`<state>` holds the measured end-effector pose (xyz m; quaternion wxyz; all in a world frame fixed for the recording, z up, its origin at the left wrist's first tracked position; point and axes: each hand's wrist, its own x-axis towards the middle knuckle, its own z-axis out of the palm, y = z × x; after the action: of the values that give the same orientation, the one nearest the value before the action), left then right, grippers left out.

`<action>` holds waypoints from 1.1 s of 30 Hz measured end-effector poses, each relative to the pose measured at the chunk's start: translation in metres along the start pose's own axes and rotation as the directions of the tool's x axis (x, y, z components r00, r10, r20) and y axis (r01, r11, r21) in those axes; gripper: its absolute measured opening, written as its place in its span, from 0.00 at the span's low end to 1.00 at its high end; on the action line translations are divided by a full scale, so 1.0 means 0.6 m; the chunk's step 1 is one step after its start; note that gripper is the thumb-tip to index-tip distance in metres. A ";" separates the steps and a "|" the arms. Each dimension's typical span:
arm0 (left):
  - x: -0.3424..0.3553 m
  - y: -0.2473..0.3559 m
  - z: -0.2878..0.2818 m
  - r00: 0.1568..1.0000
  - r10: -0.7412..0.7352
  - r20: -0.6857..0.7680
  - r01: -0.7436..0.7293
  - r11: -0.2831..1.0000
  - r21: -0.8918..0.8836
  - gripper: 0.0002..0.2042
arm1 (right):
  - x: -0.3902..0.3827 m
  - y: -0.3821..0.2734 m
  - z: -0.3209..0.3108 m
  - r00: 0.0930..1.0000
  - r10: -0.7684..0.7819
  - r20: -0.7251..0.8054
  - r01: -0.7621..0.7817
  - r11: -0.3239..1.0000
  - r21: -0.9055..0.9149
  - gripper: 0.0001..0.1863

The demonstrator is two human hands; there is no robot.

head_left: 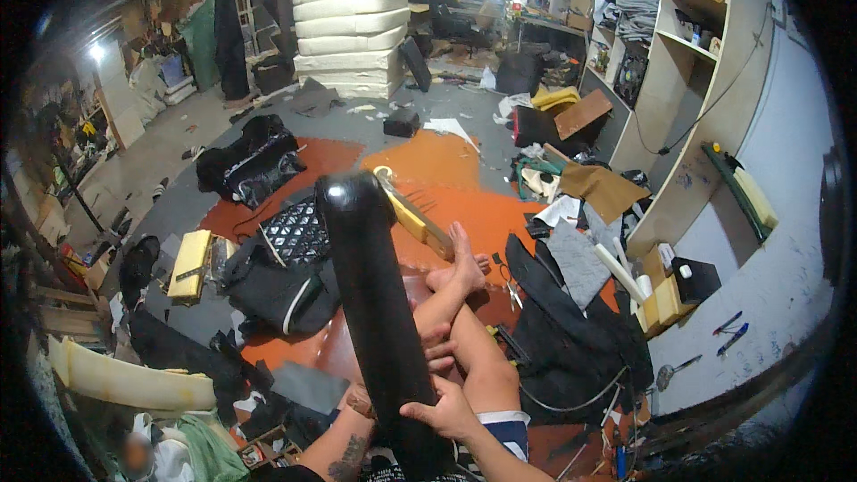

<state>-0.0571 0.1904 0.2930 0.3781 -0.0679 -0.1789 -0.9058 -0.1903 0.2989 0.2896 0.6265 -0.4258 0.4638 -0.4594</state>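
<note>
A long black padded piece (370, 303) with a glossy rounded top end stands tilted in front of me. My right hand (433, 406) grips its lower right side, thumb across the front. My left hand (437, 348) is mostly hidden behind it, its fingers curling out past the right edge. My bare crossed legs (482, 366) lie beyond it on orange sheet material (491, 214). A yellow strip (415, 223) rests just past the piece's top, and scissors (511, 286) lie right of my foot.
Black quilted fabric (286, 232) and a yellow foam block (189, 268) lie at left, dark cloth (562, 357) at right. Stacked white foam cushions (344, 18) stand at the back. White shelving (687, 80) lines the right side, with offcuts piled below.
</note>
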 end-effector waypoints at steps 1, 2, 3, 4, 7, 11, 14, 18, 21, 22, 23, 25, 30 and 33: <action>-0.012 -0.001 -0.035 1.000 0.018 -0.001 -0.018 1.000 -0.004 0.37 | 0.001 -0.002 0.003 1.000 0.028 -0.003 -0.028 1.000 0.006 0.38; -0.014 -0.003 -0.045 0.999 0.032 0.035 -0.029 0.996 -0.083 0.35 | -0.001 -0.001 0.006 0.997 0.073 -0.014 -0.073 0.997 0.018 0.38; -0.015 -0.004 -0.054 0.996 0.048 0.069 -0.037 0.986 -0.161 0.34 | 0.001 -0.007 0.012 0.997 0.052 -0.061 -0.053 0.999 -0.006 0.39; -0.017 -0.005 -0.062 0.992 0.068 0.103 -0.042 0.971 -0.237 0.32 | 0.004 0.004 0.014 0.995 0.017 -0.099 -0.020 0.999 -0.035 0.41; -0.030 -0.011 -0.087 0.996 0.082 0.021 -0.074 0.963 -0.261 0.38 | 0.010 0.036 0.019 0.975 -0.091 -0.204 0.050 0.979 -0.196 0.48; -0.041 0.006 -0.103 0.996 0.087 -0.014 -0.088 0.984 -0.155 0.37 | 0.005 -0.009 0.053 0.927 -0.239 -0.289 0.067 0.862 -0.502 0.62; -0.043 0.016 -0.089 0.995 0.084 -0.044 -0.089 0.990 -0.110 0.37 | 0.026 -0.056 0.085 0.877 -0.379 -0.297 0.087 0.732 -0.676 0.67; -0.042 0.011 -0.094 0.994 0.069 -0.080 -0.076 0.994 -0.082 0.36 | 0.080 -0.052 0.111 0.893 -0.296 -0.339 -0.107 0.591 -0.799 0.67; -0.055 0.011 -0.092 0.992 0.071 -0.105 -0.077 0.996 -0.052 0.35 | 0.098 -0.042 0.104 0.873 -0.372 -0.314 0.003 0.649 -0.760 0.57; -0.056 0.018 -0.092 0.989 0.082 -0.119 -0.086 0.996 -0.027 0.35 | 0.097 -0.037 0.103 0.872 -0.395 -0.288 0.038 0.642 -0.766 0.55; -0.059 0.018 -0.092 0.987 0.081 -0.136 -0.083 0.996 -0.011 0.35 | 0.096 -0.034 0.102 0.852 -0.421 -0.310 0.038 0.641 -0.766 0.51; -0.063 0.018 -0.091 0.982 0.083 -0.170 -0.080 0.997 0.025 0.34 | 0.093 -0.031 0.099 0.806 -0.472 -0.357 0.036 0.641 -0.767 0.45; -0.069 0.007 -0.084 0.958 0.084 -0.273 -0.048 0.989 0.136 0.33 | 0.096 -0.022 0.045 0.719 -0.602 -0.346 0.132 0.607 -0.783 0.28; -0.062 -0.004 -0.074 0.944 0.085 -0.317 -0.017 0.977 0.213 0.32 | 0.063 -0.105 0.015 0.732 -0.616 -0.291 0.302 0.676 -0.673 0.20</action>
<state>-0.0320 0.2001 0.2417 0.4307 0.1172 -0.2057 -0.8709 -0.1871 0.2495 0.3447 0.1809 -0.5695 0.5979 -0.5342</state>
